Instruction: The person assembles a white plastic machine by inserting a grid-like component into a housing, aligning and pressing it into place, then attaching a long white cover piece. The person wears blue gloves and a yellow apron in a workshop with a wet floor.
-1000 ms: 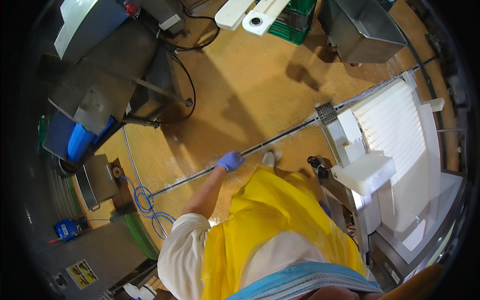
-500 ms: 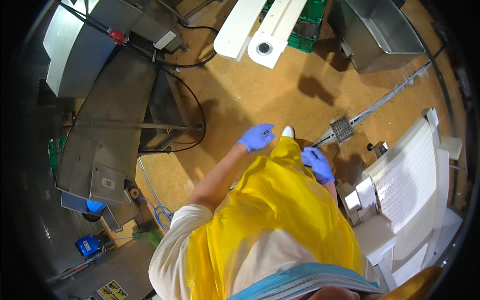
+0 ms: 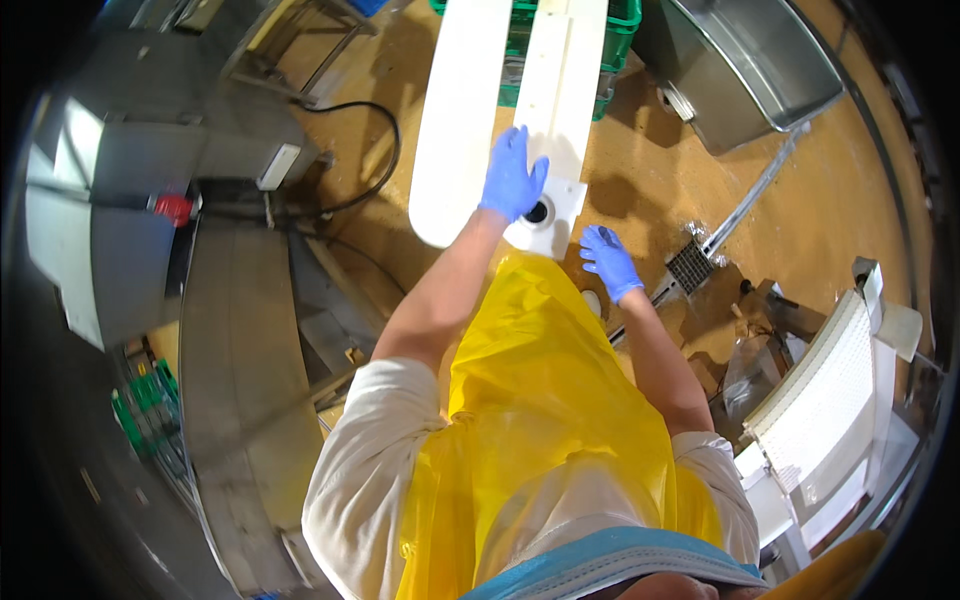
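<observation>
My left hand [image 3: 511,178], in a blue-violet glove, reaches over the end of a narrow white rail [image 3: 560,80]. Its fingers are stretched out and hold nothing visible; I cannot tell whether they touch the rail. Just by its palm is a dark round fitting [image 3: 537,212] set in the rail's end plate. To the left lies a wide white board [image 3: 455,130] with a rounded end. My right hand [image 3: 610,262], gloved the same, hangs lower to the right of the rail, fingers apart, with a dark patch near the fingertips.
Green crates [image 3: 622,28] stand beneath the white boards. A steel tub [image 3: 740,70] is at the far right, near a floor drain grate [image 3: 690,266]. Steel machinery [image 3: 245,380] lines the left, with a black cable [image 3: 394,150] on the floor. A white conveyor [image 3: 825,390] stands right.
I have moved forward, so the white boards sit closer. My left hand has reached up and out over the rail end; my right hand has moved forward and its fingers have spread.
</observation>
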### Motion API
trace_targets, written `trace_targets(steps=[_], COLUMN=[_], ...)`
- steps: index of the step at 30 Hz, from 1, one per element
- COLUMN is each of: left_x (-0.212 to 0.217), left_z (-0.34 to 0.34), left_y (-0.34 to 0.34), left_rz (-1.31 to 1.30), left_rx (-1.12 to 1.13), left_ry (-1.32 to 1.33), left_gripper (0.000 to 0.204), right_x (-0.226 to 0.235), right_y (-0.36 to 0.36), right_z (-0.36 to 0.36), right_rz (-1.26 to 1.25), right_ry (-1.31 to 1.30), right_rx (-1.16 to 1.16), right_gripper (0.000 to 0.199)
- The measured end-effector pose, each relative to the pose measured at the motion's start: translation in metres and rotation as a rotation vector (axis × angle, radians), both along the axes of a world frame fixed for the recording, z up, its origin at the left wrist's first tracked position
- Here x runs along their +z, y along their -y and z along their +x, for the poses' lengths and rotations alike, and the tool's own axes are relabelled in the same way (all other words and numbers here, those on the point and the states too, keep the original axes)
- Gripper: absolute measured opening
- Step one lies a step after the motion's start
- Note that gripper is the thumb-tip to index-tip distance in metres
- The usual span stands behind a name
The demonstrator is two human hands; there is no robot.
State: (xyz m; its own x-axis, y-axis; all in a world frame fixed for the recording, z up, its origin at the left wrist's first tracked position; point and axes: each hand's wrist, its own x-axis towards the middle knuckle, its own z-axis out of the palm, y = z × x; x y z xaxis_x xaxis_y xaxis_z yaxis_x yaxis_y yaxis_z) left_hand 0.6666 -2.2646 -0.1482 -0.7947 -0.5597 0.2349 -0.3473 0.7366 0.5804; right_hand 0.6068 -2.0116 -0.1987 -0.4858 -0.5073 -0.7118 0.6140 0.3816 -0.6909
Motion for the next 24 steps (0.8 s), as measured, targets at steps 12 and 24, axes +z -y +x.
trace_targets(steps=[12, 24], left_x=[-0.074, 0.006], left_z=[-0.106, -0.118], left_y=[0.098, 0.015], left_rz=[0.974, 0.853], left_rx=[0.214, 0.093], left_ry=[0.284, 0.271], left_gripper=[0.073, 0.056], right_x=[-0.016, -0.017], right_y=[0.093, -0.020], right_z=[0.029, -0.015], right_rz=[0.409, 0.176], right_ry=[-0.325, -0.037], right_rx=[-0.289, -0.220], right_gripper=[0.067, 0.069])
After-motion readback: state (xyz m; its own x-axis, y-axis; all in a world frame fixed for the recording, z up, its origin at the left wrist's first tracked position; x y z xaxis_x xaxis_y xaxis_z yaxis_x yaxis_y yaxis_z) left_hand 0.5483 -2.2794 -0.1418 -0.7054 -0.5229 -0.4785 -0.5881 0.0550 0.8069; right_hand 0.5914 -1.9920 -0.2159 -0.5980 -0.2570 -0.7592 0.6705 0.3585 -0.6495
